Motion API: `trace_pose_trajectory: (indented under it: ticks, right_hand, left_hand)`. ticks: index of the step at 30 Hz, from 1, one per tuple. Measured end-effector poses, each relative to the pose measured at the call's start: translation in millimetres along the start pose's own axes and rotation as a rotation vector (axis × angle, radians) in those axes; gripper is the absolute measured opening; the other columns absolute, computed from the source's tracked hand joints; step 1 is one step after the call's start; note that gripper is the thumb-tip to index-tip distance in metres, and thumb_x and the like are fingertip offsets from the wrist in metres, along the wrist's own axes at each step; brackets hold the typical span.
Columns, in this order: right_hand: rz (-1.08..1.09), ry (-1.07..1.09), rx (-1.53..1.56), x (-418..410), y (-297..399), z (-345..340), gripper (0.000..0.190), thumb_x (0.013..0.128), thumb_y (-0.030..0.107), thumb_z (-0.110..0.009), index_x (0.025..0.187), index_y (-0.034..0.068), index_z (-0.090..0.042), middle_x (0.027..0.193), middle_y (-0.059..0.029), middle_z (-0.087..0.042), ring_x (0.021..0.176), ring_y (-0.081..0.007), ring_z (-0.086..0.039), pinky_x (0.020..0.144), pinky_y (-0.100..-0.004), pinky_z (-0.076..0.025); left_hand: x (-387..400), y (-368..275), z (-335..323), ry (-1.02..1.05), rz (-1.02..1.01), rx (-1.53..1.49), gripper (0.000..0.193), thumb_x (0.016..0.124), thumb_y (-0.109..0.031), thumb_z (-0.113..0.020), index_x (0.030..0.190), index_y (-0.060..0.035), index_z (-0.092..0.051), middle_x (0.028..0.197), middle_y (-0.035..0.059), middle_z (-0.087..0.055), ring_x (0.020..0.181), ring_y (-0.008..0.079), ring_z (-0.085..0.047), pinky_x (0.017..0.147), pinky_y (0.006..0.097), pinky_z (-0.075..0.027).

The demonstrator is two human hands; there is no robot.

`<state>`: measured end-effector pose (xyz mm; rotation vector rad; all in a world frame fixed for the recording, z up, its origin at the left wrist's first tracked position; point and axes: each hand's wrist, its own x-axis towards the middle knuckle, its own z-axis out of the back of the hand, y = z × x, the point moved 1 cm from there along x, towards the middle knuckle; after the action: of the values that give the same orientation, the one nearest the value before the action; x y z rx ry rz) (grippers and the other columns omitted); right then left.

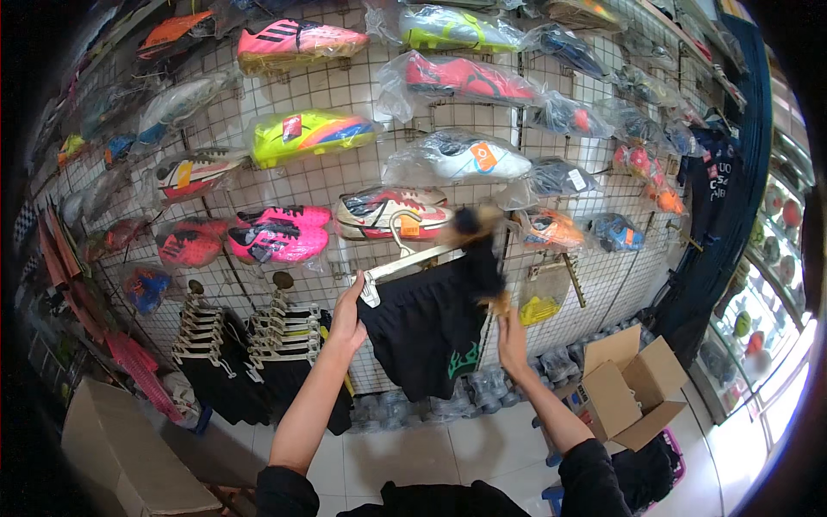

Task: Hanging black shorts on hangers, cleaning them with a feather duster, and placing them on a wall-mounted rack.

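Observation:
Black shorts with a green print near one hem hang from a white plastic clip hanger in front of me. My left hand grips the hanger's left clip and the waistband corner. At the shorts' right side is my right hand, its fingers raised against a blurred brown and black duster-like thing; whether it holds that thing I cannot tell. This blurred thing covers the hanger's right end. Behind the hanger, a white and red football boot in clear plastic is fixed on the wire grid.
Wrapped football boots cover the wire grid wall. Two rows of black shorts on hangers hang at lower left. One cardboard box stands at bottom left, while an open one is at right. Wrapped items line the wall's foot.

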<state>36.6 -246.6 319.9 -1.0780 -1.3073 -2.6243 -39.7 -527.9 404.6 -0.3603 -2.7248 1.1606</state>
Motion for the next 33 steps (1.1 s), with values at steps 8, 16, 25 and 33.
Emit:
trace_pose_trajectory:
  ticks: [8, 16, 25, 33]
  right_hand:
    - [0.297, 0.486, -0.365, -23, -30, -5, 0.017, 0.085, 0.016, -0.047, 0.098, 0.006, -0.050, 0.087, -0.0165, -0.056, 0.087, -0.0340, -0.052, 0.070, -0.0429, -0.039]
    - [0.588, 0.704, -0.485, -13, -5, 8, 0.017, 0.082, 0.021, -0.053, 0.097, 0.014, -0.052, 0.091, -0.0096, -0.054, 0.089, -0.0279, -0.049, 0.074, -0.0466, -0.037]
    - [0.353, 0.756, -0.460, -10, -75, -4, 0.020, 0.082, 0.017, -0.048, 0.102, 0.013, -0.052, 0.090, -0.0116, -0.053, 0.087, -0.0297, -0.050, 0.073, -0.0459, -0.038]
    - [0.794, 0.849, -0.534, -21, -27, 19, 0.022, 0.081, 0.016, -0.051, 0.101, 0.015, -0.057, 0.091, -0.0053, -0.054, 0.090, -0.0240, -0.049, 0.078, -0.0395, -0.035]
  left_hand:
    - [7, -41, -13, 0.182, -0.087, -0.055, 0.039, 0.089, -0.030, -0.050, 0.112, 0.0013, -0.052, 0.110, 0.0137, -0.058, 0.098, 0.0229, -0.058, 0.085, 0.0354, -0.048]
    - [5, -63, -19, 0.105, -0.214, 0.087, 0.035, 0.090, -0.028, -0.049, 0.111, 0.0009, -0.052, 0.106, 0.0108, -0.059, 0.093, 0.0203, -0.059, 0.081, 0.0340, -0.048]
    - [6, -50, -19, 0.201, -0.167, -0.089, 0.043, 0.087, -0.033, -0.054, 0.112, 0.0012, -0.051, 0.108, 0.0145, -0.058, 0.097, 0.0247, -0.058, 0.086, 0.0369, -0.047]
    - [1, -39, 3, 0.053, -0.150, -0.077, 0.044, 0.087, -0.034, -0.053, 0.111, 0.0027, -0.051, 0.108, 0.0159, -0.058, 0.098, 0.0255, -0.058, 0.088, 0.0368, -0.045]
